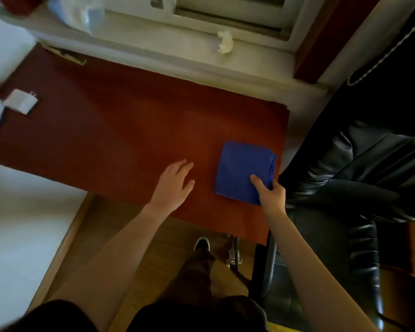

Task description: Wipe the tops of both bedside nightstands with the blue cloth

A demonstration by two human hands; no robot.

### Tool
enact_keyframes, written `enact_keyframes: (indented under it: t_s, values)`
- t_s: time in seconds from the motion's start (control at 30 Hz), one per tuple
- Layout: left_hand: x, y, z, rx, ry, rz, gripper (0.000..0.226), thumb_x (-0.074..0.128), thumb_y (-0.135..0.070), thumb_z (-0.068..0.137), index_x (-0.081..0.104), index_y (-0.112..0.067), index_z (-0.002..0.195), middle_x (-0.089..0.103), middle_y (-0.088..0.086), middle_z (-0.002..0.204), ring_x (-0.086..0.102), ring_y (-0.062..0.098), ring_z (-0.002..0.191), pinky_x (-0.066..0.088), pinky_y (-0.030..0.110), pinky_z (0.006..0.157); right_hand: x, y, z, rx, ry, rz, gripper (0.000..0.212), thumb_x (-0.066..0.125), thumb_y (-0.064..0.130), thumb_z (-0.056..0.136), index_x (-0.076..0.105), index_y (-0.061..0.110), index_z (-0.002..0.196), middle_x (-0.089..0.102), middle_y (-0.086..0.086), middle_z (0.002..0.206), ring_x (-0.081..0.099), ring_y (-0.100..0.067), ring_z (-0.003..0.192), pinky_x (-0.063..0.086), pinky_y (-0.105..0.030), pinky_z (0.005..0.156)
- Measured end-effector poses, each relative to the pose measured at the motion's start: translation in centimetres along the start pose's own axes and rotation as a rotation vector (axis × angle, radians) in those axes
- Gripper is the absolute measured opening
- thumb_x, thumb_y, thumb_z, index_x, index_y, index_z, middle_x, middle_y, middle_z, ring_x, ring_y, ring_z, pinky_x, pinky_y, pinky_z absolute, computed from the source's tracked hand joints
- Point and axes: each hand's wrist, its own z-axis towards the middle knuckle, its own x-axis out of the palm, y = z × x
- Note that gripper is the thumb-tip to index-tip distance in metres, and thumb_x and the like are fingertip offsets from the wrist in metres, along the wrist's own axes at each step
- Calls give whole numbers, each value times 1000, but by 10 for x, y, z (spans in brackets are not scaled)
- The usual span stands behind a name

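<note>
A folded blue cloth point(242, 167) lies flat near the right end of the reddish-brown nightstand top point(120, 130). My right hand point(271, 195) pinches the cloth's near right corner, thumb on top and fingers under its edge. My left hand point(174, 183) rests palm down on the wood to the left of the cloth, fingers spread, holding nothing.
A white charger and folded white items point(19, 101) sit at the top's left end. A crumpled tissue point(225, 41) lies on the windowsill behind. A black leather chair point(359, 178) stands close on the right, white bedding point(17, 224) on the left.
</note>
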Motion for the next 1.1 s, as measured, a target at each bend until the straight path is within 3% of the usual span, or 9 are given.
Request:
enact_keyframes:
  t_s: [0.1,0.17,0.27,0.33,0.4,0.47,0.57,1.0,1.1]
  values:
    - [25,15,10,32,62,154,58,50,-38,96,34,-21,149,28,6,158,19,28,148,19,41,118,-1,-26,12,49,-54,-176,32,73,29,83,59,11,105,64,-5,102,60,-15,80,45,-19,57]
    - [33,22,8,67,27,192,58,53,-38,94,37,-19,147,31,9,157,22,30,147,23,45,118,-6,-31,12,12,-91,-328,33,72,33,83,60,10,104,64,-5,100,64,-23,88,45,-22,60]
    - [36,26,8,101,-7,190,57,54,-37,94,41,-18,145,34,11,155,25,31,146,26,47,117,-10,-34,8,-150,-216,-663,60,72,36,81,50,5,127,54,-17,122,54,-35,112,48,-35,84]
    - [36,29,10,112,-4,210,58,51,-40,94,38,-20,146,32,10,156,24,30,147,24,46,118,-5,-38,2,-401,-250,-914,78,68,44,81,36,10,143,40,-21,143,39,-38,131,38,-46,105]
    - [37,31,11,112,9,215,59,48,-42,95,34,-22,148,29,8,158,20,28,148,19,45,119,7,-45,3,-625,-109,-1123,78,57,54,85,30,20,150,29,-15,156,23,-35,145,24,-50,115]
    - [39,33,11,107,6,210,59,46,-43,95,32,-24,149,27,6,159,17,26,149,16,43,119,20,-53,10,-645,79,-1225,76,41,63,89,21,28,153,17,-5,162,9,-29,150,15,-51,120]
    - [41,33,11,111,-8,209,59,48,-42,95,34,-22,149,29,7,158,18,26,148,16,43,119,31,-53,31,-587,136,-1261,77,31,70,89,9,35,154,6,3,164,0,-24,151,9,-51,121]
    - [39,27,11,68,14,184,58,52,-39,94,36,-24,148,30,6,157,22,28,147,22,45,118,41,29,131,-557,187,-1305,79,30,74,86,0,42,152,-2,10,163,-7,-20,151,-1,-49,121]
    - [25,21,15,42,106,139,60,56,-35,93,35,-26,148,28,3,158,21,25,147,30,43,117,34,45,124,-511,248,-1193,75,41,64,89,13,36,153,7,5,164,5,-20,151,10,-47,121]
